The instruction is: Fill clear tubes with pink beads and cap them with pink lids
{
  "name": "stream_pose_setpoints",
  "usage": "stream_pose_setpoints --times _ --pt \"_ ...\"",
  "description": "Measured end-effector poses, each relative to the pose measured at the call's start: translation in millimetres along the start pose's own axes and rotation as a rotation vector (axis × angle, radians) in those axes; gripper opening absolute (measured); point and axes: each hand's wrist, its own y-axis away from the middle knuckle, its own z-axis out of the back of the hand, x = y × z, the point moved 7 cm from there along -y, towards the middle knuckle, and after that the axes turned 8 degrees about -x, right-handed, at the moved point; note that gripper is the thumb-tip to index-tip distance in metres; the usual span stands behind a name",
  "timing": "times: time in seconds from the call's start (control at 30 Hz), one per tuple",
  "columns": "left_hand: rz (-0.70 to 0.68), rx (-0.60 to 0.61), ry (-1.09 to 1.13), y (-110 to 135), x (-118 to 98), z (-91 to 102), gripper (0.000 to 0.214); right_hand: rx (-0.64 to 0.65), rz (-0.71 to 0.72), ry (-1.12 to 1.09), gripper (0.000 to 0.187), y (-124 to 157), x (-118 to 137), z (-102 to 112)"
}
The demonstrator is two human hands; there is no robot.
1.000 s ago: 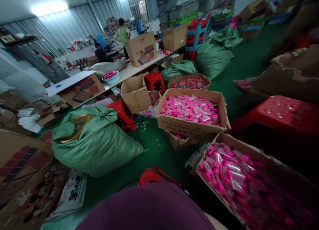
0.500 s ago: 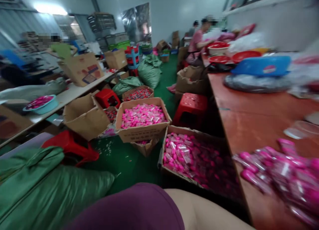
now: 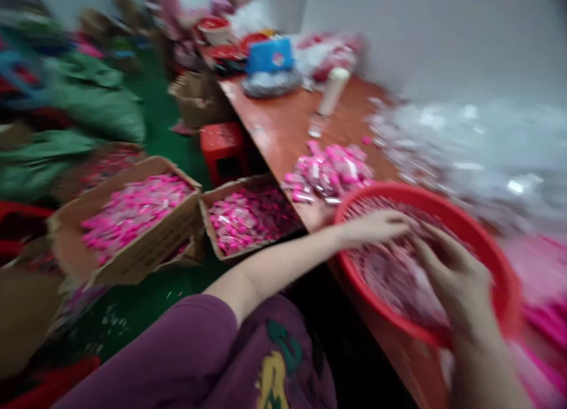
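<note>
The left hand (image 3: 372, 229) and right hand (image 3: 456, 279) rest in a red plastic basin (image 3: 485, 237) of pink packets (image 3: 385, 279) on the bench (image 3: 283, 119). Blur hides whether the curled fingers (image 3: 436, 249) hold anything.

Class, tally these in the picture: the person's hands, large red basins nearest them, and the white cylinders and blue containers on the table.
Hands: 2
Red basin: 1
White cylinder: 1
Blue container: 1
Total: 5

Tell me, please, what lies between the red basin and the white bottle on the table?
In the head view, a heap of pink packets lies there on the table.
</note>
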Motion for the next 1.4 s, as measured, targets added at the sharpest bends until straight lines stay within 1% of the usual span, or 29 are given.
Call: stream_pose_setpoints --times 0.03,0.07,0.13,0.17,0.27,0.4,0.47,0.57,0.67,0.73,0.83,1.0,1.1,1.23,1.3,1.4 --pt "0.021 0.01 0.085 4 8 1.8 0.031 -0.009 -0.067 -0.03 0.047 11 -16 13" --pt "0.047 0.056 0.146 7 16 2.0 0.021 0.021 -0.106 -0.085 0.05 18 -27 18" --pt "0.062 0.099 0.26 9 24 5.8 0.01 0.092 -0.118 -0.18 0.052 23 -40 16" --pt "0.075 0.108 0.306 9 25 7.3 0.009 0.129 -0.111 -0.214 0.053 22 -43 12" --pt "0.1 0.127 0.327 11 25 6.7 0.028 0.16 -0.107 -0.337 0.05 16 -45 6" --pt "0.076 0.167 0.279 15 20 -0.5 0.026 0.187 -0.17 -0.471 0.042 19 -49 3" --pt "0.078 0.147 0.259 15 20 -1.8 0.027 0.179 -0.195 -0.505 0.046 20 -54 2" --pt "0.095 0.12 0.236 15 19 -3.2 0.029 0.167 -0.2 -0.515 0.057 21 -59 2" --pt "0.127 0.124 0.207 17 16 -5.0 0.026 0.213 -0.191 -0.493 0.062 22 -60 -1" --pt "0.14 0.143 0.19 20 13 -6.3 0.027 0.265 -0.199 -0.493 0.062 24 -58 -4" --pt "0.177 0.164 0.175 26 10 -7.0 0.026 0.321 -0.24 -0.523 0.063 26 -54 -6" --pt "0.246 0.156 0.162 28 14 -3.7 0.023 0.359 -0.335 -0.585 0.075 27 -47 -5" --pt "0.264 0.174 0.192 26 17 -2.5 0.024 0.352 -0.319 -0.572 0.069 26 -44 -3" --pt "0.295 0.177 0.234 25 19 -2.5 0.017 0.372 -0.315 -0.605 0.055 27 -44 -4" --pt "0.305 0.158 0.236 25 18 -3.2 0.018 0.363 -0.327 -0.599 0.055 27 -47 -5" --pt "0.323 0.135 0.223 26 14 -4.8 0.027 0.339 -0.337 -0.574 0.059 26 -50 -2"
